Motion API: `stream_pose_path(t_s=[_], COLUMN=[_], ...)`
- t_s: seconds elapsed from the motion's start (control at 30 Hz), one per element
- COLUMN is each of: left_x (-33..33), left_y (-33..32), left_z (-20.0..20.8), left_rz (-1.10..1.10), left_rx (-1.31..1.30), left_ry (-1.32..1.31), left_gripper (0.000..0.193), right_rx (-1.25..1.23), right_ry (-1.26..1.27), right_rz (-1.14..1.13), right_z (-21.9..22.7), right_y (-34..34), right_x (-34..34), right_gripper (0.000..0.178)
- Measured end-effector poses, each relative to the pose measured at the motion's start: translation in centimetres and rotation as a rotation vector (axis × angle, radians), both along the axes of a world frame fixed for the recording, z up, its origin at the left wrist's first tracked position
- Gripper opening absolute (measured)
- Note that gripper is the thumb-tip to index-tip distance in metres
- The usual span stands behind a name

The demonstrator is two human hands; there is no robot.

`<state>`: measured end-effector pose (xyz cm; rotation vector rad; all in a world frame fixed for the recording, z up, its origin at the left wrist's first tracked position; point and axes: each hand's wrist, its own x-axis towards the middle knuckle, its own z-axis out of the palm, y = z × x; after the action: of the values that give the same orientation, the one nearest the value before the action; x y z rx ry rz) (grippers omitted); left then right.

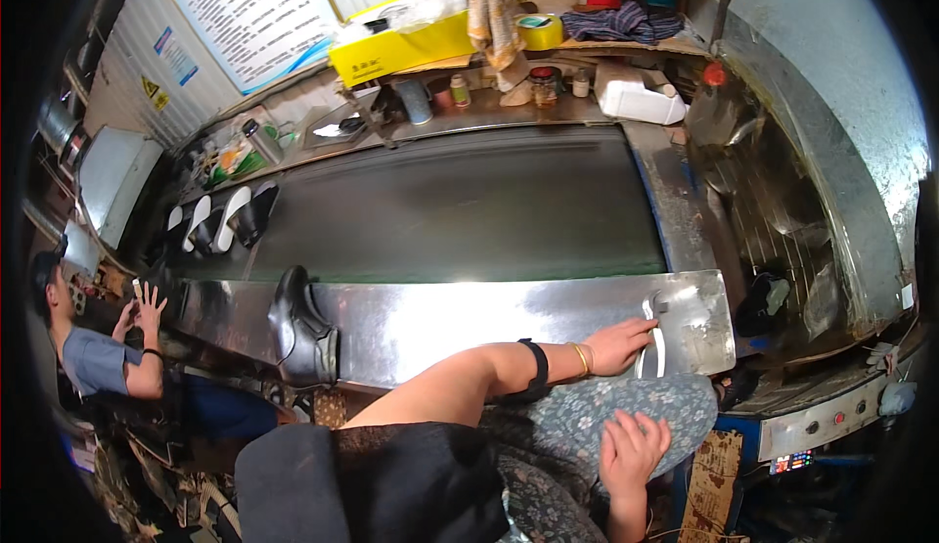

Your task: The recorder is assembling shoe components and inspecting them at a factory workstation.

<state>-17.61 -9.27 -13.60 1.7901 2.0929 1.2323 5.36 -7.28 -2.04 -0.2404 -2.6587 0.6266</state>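
My left hand (616,347), with a gold bracelet at its wrist, reaches across to the right end of the shiny metal ledge (469,323). Its fingertips close on the upper part of a narrow white curved piece (657,347), which looks like a shoe sole seen edge-on. The palm side of this hand is hidden. Lower down, my right hand (634,450) hovers over the flowered cloth (675,411) on my lap, fingers loosely bent, apart and holding nothing. A glossy black shoe (296,328) stands farther left on the ledge.
Beyond the ledge runs a dark conveyor belt (460,210); several black-and-white shoe pieces (235,220) sit at its left. A shelf behind carries a yellow box (401,49), jars and a white jug (641,93). A co-worker (98,347) is at left, hands raised. Control panel (831,421) at right.
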Motion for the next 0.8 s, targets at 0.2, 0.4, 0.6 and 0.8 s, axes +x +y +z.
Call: stream_pose_path(t_s=[0.2, 0.4, 0.6, 0.8], left_x=[-2.6, -10.5, -13.1, -4.0], left_y=[-13.7, -43.4, -54.0, -40.4], left_z=[3.1, 7.7, 13.1, 11.5], left_rz=[0.287, 1.245, 1.941, 0.519], left_rx=[-0.034, -0.516, -0.818, -0.746], left_ry=[0.081, 0.573, -0.309, 0.23], left_gripper=[0.035, 0.058, 0.07, 0.039], right_rx=[0.046, 0.052, 0.143, 0.179], right_ry=[0.083, 0.062, 0.074, 0.053], right_rz=[-0.003, -0.017, -0.03, -0.044], right_z=[-2.0, -2.8, -2.9, -2.2], right_y=[0.8, 0.3, -0.5, -1.1], right_x=[0.3, 0.7, 0.6, -0.3], right_gripper=[0.011, 0.011, 0.008, 0.006])
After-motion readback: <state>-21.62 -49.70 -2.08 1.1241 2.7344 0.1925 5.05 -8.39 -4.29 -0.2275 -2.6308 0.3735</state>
